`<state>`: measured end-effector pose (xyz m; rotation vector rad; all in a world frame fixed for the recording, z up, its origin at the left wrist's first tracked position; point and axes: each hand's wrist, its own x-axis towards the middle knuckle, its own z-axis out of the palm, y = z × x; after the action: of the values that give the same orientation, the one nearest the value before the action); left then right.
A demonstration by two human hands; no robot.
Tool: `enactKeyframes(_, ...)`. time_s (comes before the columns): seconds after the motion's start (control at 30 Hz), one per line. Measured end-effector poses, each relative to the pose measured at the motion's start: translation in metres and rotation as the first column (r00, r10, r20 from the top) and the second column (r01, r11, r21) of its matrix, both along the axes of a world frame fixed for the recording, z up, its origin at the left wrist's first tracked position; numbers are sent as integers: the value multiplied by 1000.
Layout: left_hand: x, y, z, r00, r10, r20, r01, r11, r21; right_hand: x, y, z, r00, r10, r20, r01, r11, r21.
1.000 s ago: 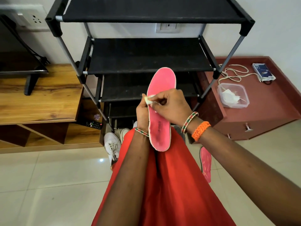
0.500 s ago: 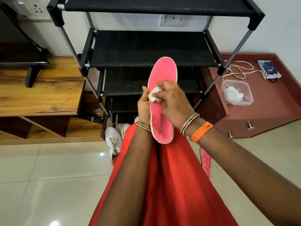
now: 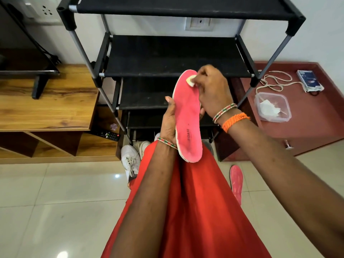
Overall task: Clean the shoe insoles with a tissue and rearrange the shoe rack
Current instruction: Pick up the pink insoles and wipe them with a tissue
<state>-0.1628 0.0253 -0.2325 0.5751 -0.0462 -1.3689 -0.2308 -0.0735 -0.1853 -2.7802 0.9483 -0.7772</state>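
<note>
A pink insole stands upright over my red-clad lap, toe end up. My left hand grips it from behind along its left edge, thumb up the side. My right hand pinches a small white tissue and presses it on the insole's toe end. A second pink insole lies on the floor tiles to the right of my leg. The black shoe rack stands in front of me with bare shelves.
White sneakers sit on the floor at the rack's foot. A wooden TV unit with a remote is at the left. On the maroon cabinet at the right sit a clear plastic box, laces and a card pack.
My right hand has slid the tissue up the insole from its middle to the toe end. The insole has tilted slightly, and the view has shifted closer to the rack.
</note>
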Motion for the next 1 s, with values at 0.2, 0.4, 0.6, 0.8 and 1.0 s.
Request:
enactKeyframes(0.2,5,3,-7,1000,16,-13,-16,1000,20,-6,30,-7,982,170,-83,-143,954,263)
enactKeyframes(0.4,1,0,-9,997,38,-73,-38,999,-4,-4,37,-7,985,165,42,-171,947,271)
enactKeyframes(0.6,0,0,-15,991,38,-127,-47,997,-68,-3,39,-6,984,168,-62,-158,976,149)
enactKeyframes(0.8,17,1,-18,992,25,-122,-40,992,-121,-47,79,-21,947,286,145,-321,842,434)
enactKeyframes(1.0,13,1,-17,999,-16,-50,11,996,-92,-37,49,-20,948,286,140,-313,916,250)
